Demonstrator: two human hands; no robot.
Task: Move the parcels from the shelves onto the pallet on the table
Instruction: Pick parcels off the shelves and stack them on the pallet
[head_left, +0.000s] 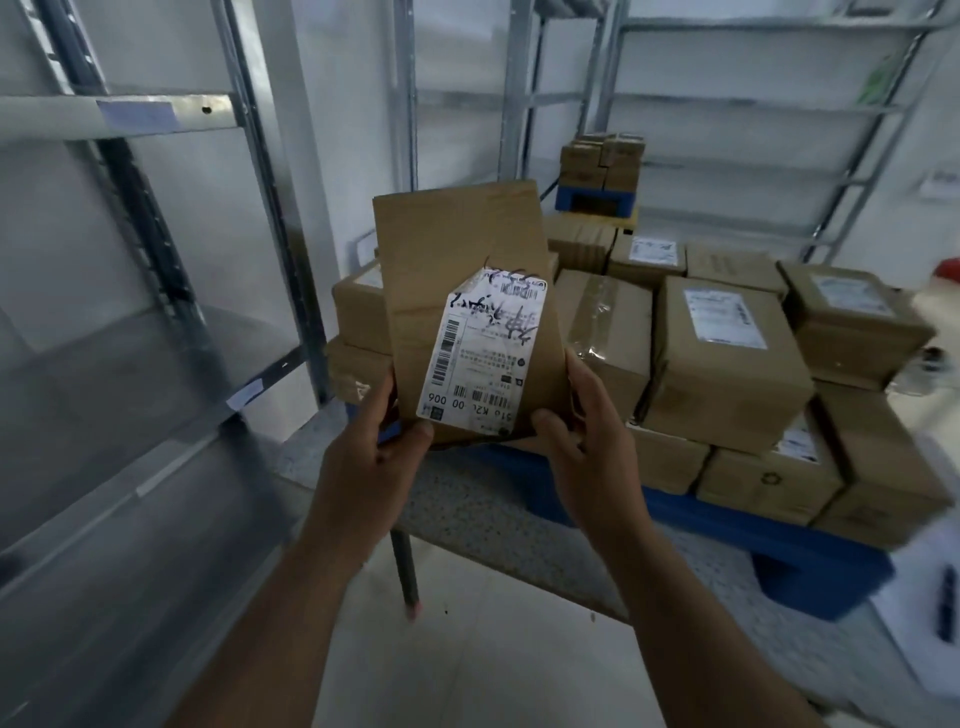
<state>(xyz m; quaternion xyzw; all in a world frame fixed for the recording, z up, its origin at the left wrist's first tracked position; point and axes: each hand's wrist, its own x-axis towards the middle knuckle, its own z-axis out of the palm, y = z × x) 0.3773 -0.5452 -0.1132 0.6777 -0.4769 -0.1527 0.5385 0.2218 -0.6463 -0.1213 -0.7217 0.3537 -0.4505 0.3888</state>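
Note:
A flat brown cardboard parcel (457, 249) with a white shipping label stands upright in front of me, above the near left corner of the table. My left hand (371, 462) grips its lower left corner and my right hand (584, 441) grips its lower right corner. Behind it, a blue pallet (810, 561) lies on the speckled table (467, 504). Several brown parcels (722, 358) are stacked on the pallet in two layers.
Metal shelves (130, 374) stand close on my left, blurred. More metal shelving (753, 104) lines the back wall. A second blue pallet (595, 200) with small boxes sits further back. A table leg (405, 571) reaches the tiled floor.

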